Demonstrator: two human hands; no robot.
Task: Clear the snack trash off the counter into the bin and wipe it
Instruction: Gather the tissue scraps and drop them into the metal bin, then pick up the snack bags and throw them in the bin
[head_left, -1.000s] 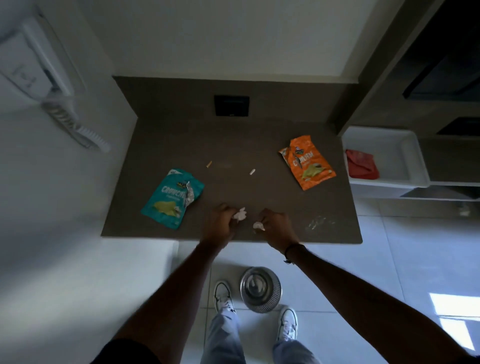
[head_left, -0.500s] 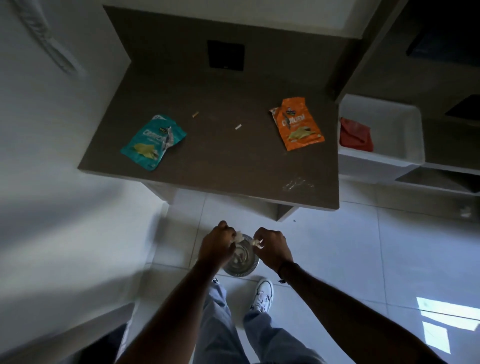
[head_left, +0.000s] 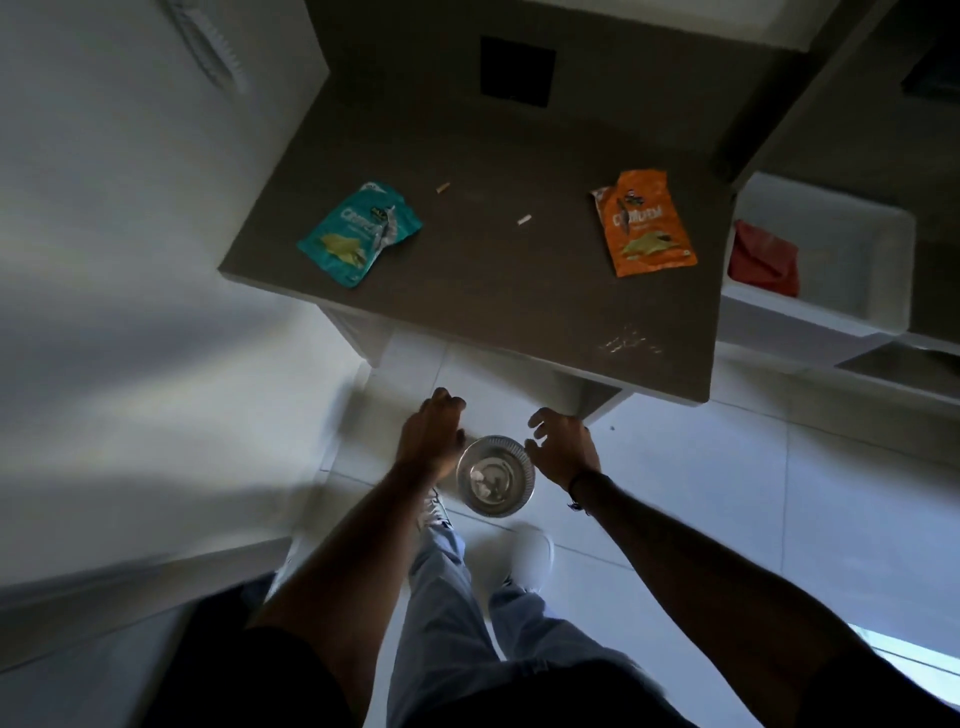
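White floor tiles (head_left: 675, 467) fill the lower half of the view, with a pale wall running up beyond the left hand. One brown counter (head_left: 493, 291) juts out ahead of both hands, its near edge above and in front of them.

One white tub (head_left: 852, 270) sits on shelving past the right hand, level with the counter's right end, and holds one red cloth (head_left: 763, 257). One round metal bin (head_left: 496, 475) stands on the floor directly between the two hands, open-topped, with a few white crumpled scraps (head_left: 483, 478) lying inside; nothing covers its mouth.

Two snack bags lie on the counter, well apart: a teal bag (head_left: 358, 234) ahead of the left hand and an orange bag (head_left: 647, 231) ahead of the right hand. Between them lie two small pale crumbs, one (head_left: 442, 188) nearer the teal bag and one (head_left: 523, 220) nearer the middle. A scatter of fine whitish crumbs (head_left: 631, 343) marks the counter's near right corner, ahead of the right hand.

The left hand (head_left: 431, 436) hangs at the bin's left rim, fingers loosely curled and holding nothing. The right hand (head_left: 563, 444) hangs at the right rim, fingers spread apart and empty, a dark band (head_left: 576, 488) on its wrist. Whether either hand touches the rim cannot be told.
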